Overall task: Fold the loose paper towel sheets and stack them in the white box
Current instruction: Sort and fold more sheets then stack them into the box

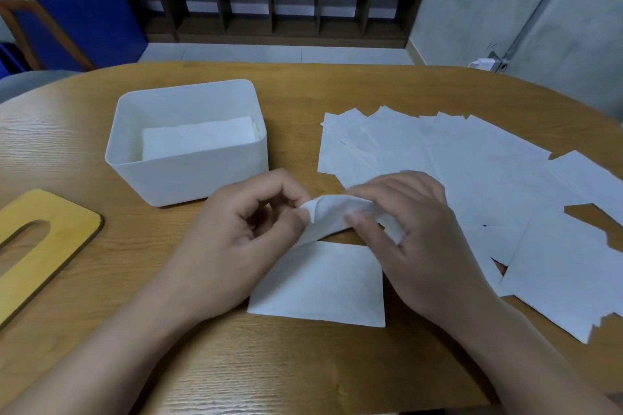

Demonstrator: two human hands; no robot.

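Nearest, a thin white paper towel sheet (pixel 320 283) lies on the oval wooden table (pixel 236 364), its far edge lifted — the left hand (pixel 242 232) and right hand (pixel 411 229) both pinch that edge, folding it over. Uneven pulling could skew or tear it. Right lie loose white sheets (pixel 472 162), overlapping and hard to count. Far left, the white plastic box (pixel 188 172) holds a folded stack (pixel 199 140); its depth is hidden.

White paper towel sheets (pixel 472 172) and white box (pixel 188 175) on wood-grain table (pixel 303 87) (yellow slotted lid (pixel 43 246))
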